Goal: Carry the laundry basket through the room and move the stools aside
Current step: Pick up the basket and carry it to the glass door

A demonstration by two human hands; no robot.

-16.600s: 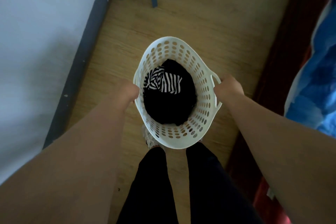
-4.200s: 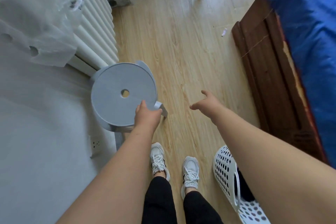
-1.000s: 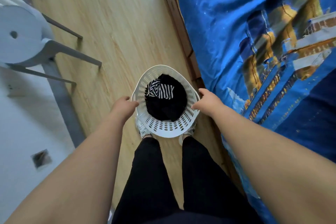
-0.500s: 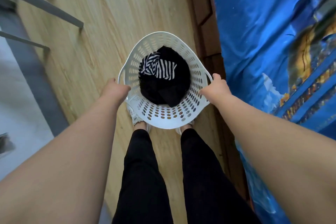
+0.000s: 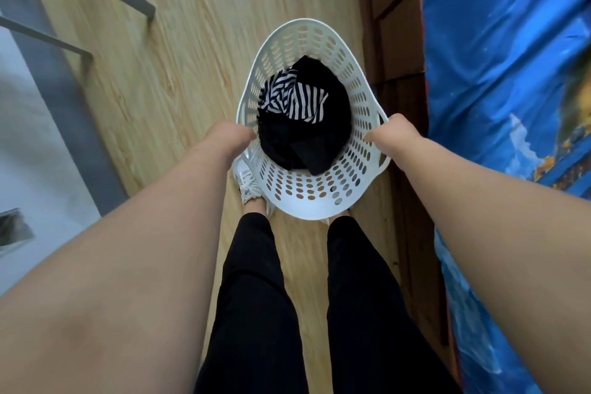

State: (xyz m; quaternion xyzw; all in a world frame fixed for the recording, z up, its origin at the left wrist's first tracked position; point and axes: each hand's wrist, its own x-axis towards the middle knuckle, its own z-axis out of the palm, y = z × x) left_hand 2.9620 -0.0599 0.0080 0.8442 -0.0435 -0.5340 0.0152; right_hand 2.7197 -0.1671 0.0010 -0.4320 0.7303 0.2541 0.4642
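Both hands, left (image 5: 228, 137) and right (image 5: 395, 134), grip opposite rims of the basket (image 5: 313, 201), clothes (image 5: 303, 125) inside, above the floor (image 5: 192, 41).

The person wears black trousers (image 5: 256, 297) and white laced sneakers (image 5: 248, 182).

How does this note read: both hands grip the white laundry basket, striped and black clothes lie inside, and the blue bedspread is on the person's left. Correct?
Not quite: the blue bedspread is on the person's right, as the head view shows. The rest stands: the left hand and right hand grip the white laundry basket, with striped and black clothes inside.
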